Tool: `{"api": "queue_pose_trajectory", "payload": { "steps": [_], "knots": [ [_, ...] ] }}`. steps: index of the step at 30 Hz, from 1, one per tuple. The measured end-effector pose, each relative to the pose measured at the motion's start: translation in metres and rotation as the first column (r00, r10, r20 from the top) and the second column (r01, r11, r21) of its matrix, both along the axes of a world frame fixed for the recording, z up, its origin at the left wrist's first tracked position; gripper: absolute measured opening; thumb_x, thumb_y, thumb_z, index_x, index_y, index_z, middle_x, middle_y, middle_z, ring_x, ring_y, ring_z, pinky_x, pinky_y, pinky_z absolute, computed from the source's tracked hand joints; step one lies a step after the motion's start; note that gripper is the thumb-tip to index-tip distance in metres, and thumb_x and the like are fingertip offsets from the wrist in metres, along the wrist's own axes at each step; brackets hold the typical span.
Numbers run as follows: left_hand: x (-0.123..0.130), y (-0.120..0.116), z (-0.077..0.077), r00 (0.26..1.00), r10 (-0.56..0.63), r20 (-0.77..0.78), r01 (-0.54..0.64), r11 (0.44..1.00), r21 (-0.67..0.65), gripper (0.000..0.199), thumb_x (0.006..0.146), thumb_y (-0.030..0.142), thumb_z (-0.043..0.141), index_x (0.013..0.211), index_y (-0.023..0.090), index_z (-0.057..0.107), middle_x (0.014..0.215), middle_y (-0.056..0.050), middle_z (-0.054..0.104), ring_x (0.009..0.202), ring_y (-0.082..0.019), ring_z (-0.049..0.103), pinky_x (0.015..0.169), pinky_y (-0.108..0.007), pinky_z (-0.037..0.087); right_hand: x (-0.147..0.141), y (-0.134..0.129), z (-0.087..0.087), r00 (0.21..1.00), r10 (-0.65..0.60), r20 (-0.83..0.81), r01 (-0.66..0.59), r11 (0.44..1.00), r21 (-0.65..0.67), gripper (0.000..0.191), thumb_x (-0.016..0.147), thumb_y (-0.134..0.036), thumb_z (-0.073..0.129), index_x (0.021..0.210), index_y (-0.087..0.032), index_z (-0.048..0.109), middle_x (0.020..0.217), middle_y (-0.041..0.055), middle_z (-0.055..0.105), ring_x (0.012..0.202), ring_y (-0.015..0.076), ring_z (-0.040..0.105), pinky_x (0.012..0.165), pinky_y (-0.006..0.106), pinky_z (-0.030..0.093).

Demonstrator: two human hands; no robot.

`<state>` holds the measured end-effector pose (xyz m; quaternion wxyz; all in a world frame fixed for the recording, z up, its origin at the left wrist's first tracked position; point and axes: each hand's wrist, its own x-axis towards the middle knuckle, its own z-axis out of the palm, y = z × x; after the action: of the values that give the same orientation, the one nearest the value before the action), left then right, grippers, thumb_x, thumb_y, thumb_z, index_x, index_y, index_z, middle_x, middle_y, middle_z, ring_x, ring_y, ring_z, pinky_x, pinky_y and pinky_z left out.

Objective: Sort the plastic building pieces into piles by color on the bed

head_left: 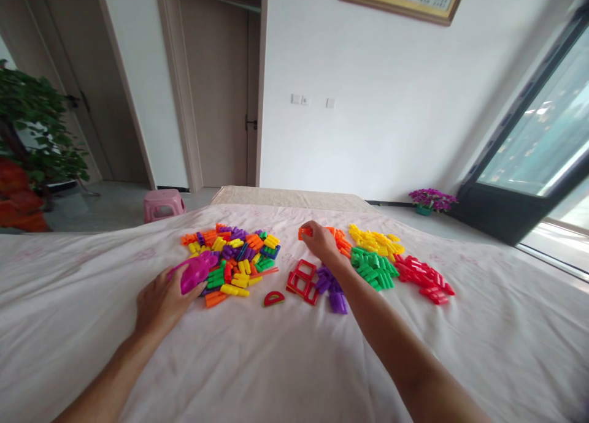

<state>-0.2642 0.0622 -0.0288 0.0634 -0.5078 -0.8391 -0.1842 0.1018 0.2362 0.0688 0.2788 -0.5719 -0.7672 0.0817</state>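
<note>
My left hand point(161, 297) is closed on a magenta plastic piece point(196, 272) at the left edge of a mixed pile of colourful blocks point(242, 266). Between the fingers of my right hand point(318, 240) is an orange block point(304, 232), just left of an orange group point(341, 241). Beside it lie yellow blocks point(376, 239), green blocks point(372, 268), red blocks point(421, 274) and purple blocks point(337, 301), the purple ones partly behind my right arm. Red square frames point(302, 283) and a red half-round piece point(274, 298) lie between the piles.
A wrinkled pale cloth point(257, 362) covers the surface under the pieces. Beyond it stand a pink stool point(163, 205) at the left and a pot of purple flowers point(432, 200) at the right. A leafy plant point(41, 116) is at the far left.
</note>
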Motion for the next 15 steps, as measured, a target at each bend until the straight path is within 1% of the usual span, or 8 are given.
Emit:
{"api": "queue_pose_trajectory", "payload": {
  "steps": [2, 4, 6, 7, 8, 10, 12, 15],
  "knots": [
    [0.0, -0.001, 0.001, 1.0, -0.004, 0.002, 0.004, 1.0, 0.006, 0.077, 0.085, 0.068, 0.05, 0.147, 0.022, 0.055, 0.148, -0.015, 0.061, 0.128, -0.032, 0.061, 0.107, -0.046, 0.046, 0.025, 0.01, 0.004, 0.992, -0.119, 0.034, 0.119, 0.993, 0.002, 0.03, 0.093, -0.024, 0.057, 0.119, -0.023, 0.072, 0.112, 0.0078, 0.077, 0.105, 0.0247, 0.07, 0.084, 0.031, 0.048],
    [0.001, -0.001, 0.002, 1.0, -0.001, 0.005, 0.001, 1.0, 0.006, 0.077, 0.085, 0.068, 0.05, 0.146, 0.022, 0.055, 0.148, -0.015, 0.061, 0.127, -0.033, 0.062, 0.107, -0.047, 0.047, 0.046, 0.019, 0.004, 0.973, -0.223, 0.063, 0.223, 0.975, 0.006, 0.035, 0.094, -0.025, 0.056, 0.126, -0.023, 0.07, 0.121, 0.0103, 0.076, 0.113, 0.0275, 0.069, 0.089, 0.034, 0.048],
    [0.002, -0.001, 0.003, 1.0, 0.002, 0.007, -0.002, 1.0, 0.005, 0.077, 0.085, 0.068, 0.05, 0.147, 0.022, 0.055, 0.148, -0.016, 0.06, 0.129, -0.034, 0.061, 0.107, -0.048, 0.047, 0.058, 0.023, 0.002, 0.954, -0.292, 0.067, 0.292, 0.956, 0.014, 0.039, 0.095, -0.025, 0.055, 0.132, -0.022, 0.068, 0.13, 0.0119, 0.072, 0.12, 0.029, 0.066, 0.096, 0.037, 0.048],
    [0.003, -0.001, 0.003, 1.0, 0.003, 0.01, -0.003, 1.0, 0.005, 0.077, 0.086, 0.068, 0.049, 0.147, 0.022, 0.055, 0.148, -0.016, 0.06, 0.13, -0.034, 0.06, 0.107, -0.048, 0.047, 0.059, 0.024, 0.001, 0.951, -0.303, 0.058, 0.303, 0.953, 0.021, 0.04, 0.095, -0.024, 0.055, 0.133, -0.021, 0.068, 0.133, 0.0121, 0.071, 0.123, 0.0289, 0.064, 0.099, 0.037, 0.047],
    [0.003, -0.001, 0.003, 1.0, -0.001, 0.013, 0.001, 1.0, 0.003, 0.077, 0.086, 0.068, 0.049, 0.147, 0.021, 0.054, 0.148, -0.016, 0.06, 0.131, -0.033, 0.06, 0.107, -0.047, 0.047, 0.057, 0.022, -0.001, 0.955, -0.295, 0.043, 0.294, 0.955, 0.029, 0.04, 0.095, -0.023, 0.054, 0.133, -0.02, 0.068, 0.133, 0.0118, 0.071, 0.125, 0.0283, 0.064, 0.101, 0.037, 0.047],
    [0.003, -0.001, 0.003, 1.0, -0.008, 0.02, 0.008, 1.0, -0.003, 0.077, 0.086, 0.068, 0.048, 0.148, 0.021, 0.054, 0.147, -0.016, 0.061, 0.131, -0.033, 0.06, 0.106, -0.047, 0.047, 0.043, 0.015, -0.004, 0.976, -0.217, 0.009, 0.217, 0.975, 0.042, 0.039, 0.096, -0.022, 0.053, 0.131, -0.02, 0.069, 0.132, 0.0106, 0.071, 0.125, 0.0264, 0.063, 0.104, 0.036, 0.046],
    [0.002, 0.0, 0.003, 1.0, -0.013, 0.016, 0.013, 1.0, -0.007, 0.077, 0.087, 0.068, 0.047, 0.147, 0.021, 0.054, 0.146, -0.016, 0.061, 0.129, -0.033, 0.061, 0.106, -0.047, 0.047, 0.019, 0.005, -0.007, 0.996, -0.087, -0.007, 0.087, 0.996, 0.037, 0.038, 0.096, -0.019, 0.052, 0.129, -0.02, 0.069, 0.131, 0.0094, 0.072, 0.123, 0.0248, 0.064, 0.104, 0.035, 0.047],
    [0.0, 0.0, 0.002, 1.0, -0.017, 0.006, 0.017, 1.0, -0.009, 0.079, 0.086, 0.07, 0.046, 0.148, 0.021, 0.053, 0.147, -0.016, 0.061, 0.129, -0.033, 0.061, 0.106, -0.046, 0.047, -0.027, -0.01, -0.016, 0.997, 0.076, -0.002, -0.076, 0.997, 0.008, 0.042, 0.094, -0.017, 0.053, 0.133, -0.021, 0.067, 0.131, 0.0096, 0.071, 0.124, 0.0243, 0.063, 0.104, 0.036, 0.047]
  ]
}}
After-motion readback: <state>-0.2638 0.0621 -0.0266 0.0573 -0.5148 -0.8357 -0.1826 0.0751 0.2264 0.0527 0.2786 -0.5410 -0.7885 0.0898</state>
